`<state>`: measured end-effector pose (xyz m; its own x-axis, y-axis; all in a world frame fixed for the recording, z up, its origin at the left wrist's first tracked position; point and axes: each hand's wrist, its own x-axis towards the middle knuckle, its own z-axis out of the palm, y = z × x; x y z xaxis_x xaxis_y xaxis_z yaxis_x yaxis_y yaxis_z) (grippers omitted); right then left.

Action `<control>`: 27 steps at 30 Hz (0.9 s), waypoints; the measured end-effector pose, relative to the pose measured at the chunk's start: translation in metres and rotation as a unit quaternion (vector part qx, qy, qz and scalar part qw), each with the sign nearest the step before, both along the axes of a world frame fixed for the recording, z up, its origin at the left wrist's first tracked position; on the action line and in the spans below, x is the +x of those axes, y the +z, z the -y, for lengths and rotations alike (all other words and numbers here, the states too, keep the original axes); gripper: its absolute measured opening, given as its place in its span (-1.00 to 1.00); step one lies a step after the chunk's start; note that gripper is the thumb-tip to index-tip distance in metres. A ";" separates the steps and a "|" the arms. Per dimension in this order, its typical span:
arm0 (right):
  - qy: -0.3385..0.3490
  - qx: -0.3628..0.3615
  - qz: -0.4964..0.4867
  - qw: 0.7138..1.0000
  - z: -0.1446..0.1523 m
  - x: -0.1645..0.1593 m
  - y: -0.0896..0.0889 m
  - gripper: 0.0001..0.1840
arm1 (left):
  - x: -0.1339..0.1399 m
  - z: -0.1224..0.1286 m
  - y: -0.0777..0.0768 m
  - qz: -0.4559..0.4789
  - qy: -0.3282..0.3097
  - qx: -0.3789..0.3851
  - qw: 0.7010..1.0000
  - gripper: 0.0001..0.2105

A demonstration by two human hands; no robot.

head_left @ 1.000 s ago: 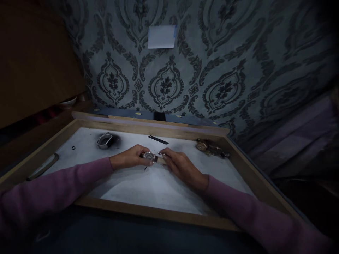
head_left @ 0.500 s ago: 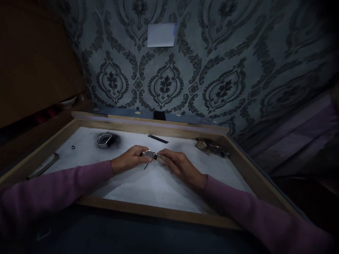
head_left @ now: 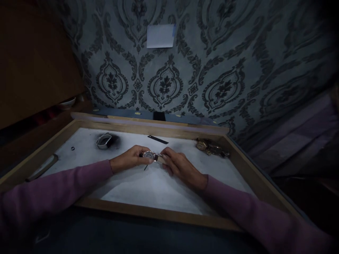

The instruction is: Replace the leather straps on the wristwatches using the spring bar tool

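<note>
My left hand (head_left: 131, 158) is closed around a round-faced wristwatch (head_left: 148, 155), its thumb along the lower edge of the case. The dial faces up toward me. From the case a strap (head_left: 160, 159), dark near the watch and paler farther out, runs into my right hand (head_left: 181, 164), whose thumb and fingers pinch it. The strap's far end is hidden by those fingers. Just below the watch a thin dark strip (head_left: 146, 167) shows; whether it belongs to the watch I cannot tell. Both hands are over the white surface of a wooden-framed tray (head_left: 159, 210).
A flat black strip (head_left: 158, 139) lies behind the hands. At the back left sits a silver-and-dark watch (head_left: 104, 140), with a small black ring (head_left: 72, 148) nearby and a curved band (head_left: 43, 169) by the left wall. Several watches (head_left: 212, 147) are heaped at the back right.
My right hand has shifted slightly, its lower fingers curling further under the strap. The left hand keeps its hold on the watch almost unmoved.
</note>
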<state>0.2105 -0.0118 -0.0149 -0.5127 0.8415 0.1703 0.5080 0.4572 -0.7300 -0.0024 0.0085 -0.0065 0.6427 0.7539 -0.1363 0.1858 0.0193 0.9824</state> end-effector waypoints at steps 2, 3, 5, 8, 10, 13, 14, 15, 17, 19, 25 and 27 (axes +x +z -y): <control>-0.008 -0.009 -0.001 1.000 0.000 -0.001 0.001 -0.80 | -0.001 -0.001 -0.001 -0.002 -0.004 0.002 1.000 -0.73; -0.015 -0.013 -0.003 1.000 0.000 -0.001 0.001 -0.81 | -0.001 -0.002 -0.001 -0.004 -0.005 0.003 1.000 -0.73; -0.028 -0.015 -0.010 0.999 0.000 -0.001 0.001 -0.82 | -0.001 -0.003 -0.002 -0.006 -0.008 0.004 1.000 -0.73; -0.040 0.007 -0.014 0.999 0.000 -0.001 0.001 -0.80 | -0.001 -0.004 -0.004 -0.011 -0.008 0.007 1.000 -0.74; -0.044 0.032 -0.010 0.998 -0.002 0.000 0.000 -0.77 | 0.000 -0.004 -0.004 -0.017 -0.005 0.013 1.000 -0.75; -0.043 0.053 -0.008 0.998 -0.004 0.002 -0.002 -0.77 | 0.001 -0.005 -0.004 -0.020 -0.006 0.016 1.000 -0.75; -0.041 0.053 -0.009 0.998 -0.004 0.002 -0.002 -0.78 | 0.001 -0.005 -0.004 -0.021 -0.007 0.015 1.000 -0.75; -0.037 0.052 -0.008 0.998 -0.004 0.002 -0.003 -0.80 | 0.001 -0.005 -0.004 -0.022 -0.008 0.016 1.000 -0.75; -0.025 0.051 0.000 0.998 -0.004 0.003 -0.004 -0.81 | 0.001 -0.005 -0.005 -0.024 -0.010 0.017 1.000 -0.75; -0.011 0.054 0.012 0.998 -0.004 0.003 -0.005 -0.78 | 0.002 -0.005 -0.005 -0.023 -0.009 0.019 1.000 -0.74; 0.005 0.074 0.033 0.997 -0.005 0.003 -0.005 -0.79 | 0.002 -0.005 -0.003 -0.021 -0.013 0.023 0.999 -0.73; 0.014 0.072 0.035 0.997 -0.005 0.003 -0.003 -0.80 | 0.001 -0.005 -0.004 -0.022 -0.014 0.020 0.999 -0.71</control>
<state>0.2135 -0.0072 -0.0184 -0.5509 0.7959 0.2512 0.5415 0.5699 -0.6181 -0.0009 0.0136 -0.0104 0.6570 0.7419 -0.1343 0.2286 -0.0262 0.9732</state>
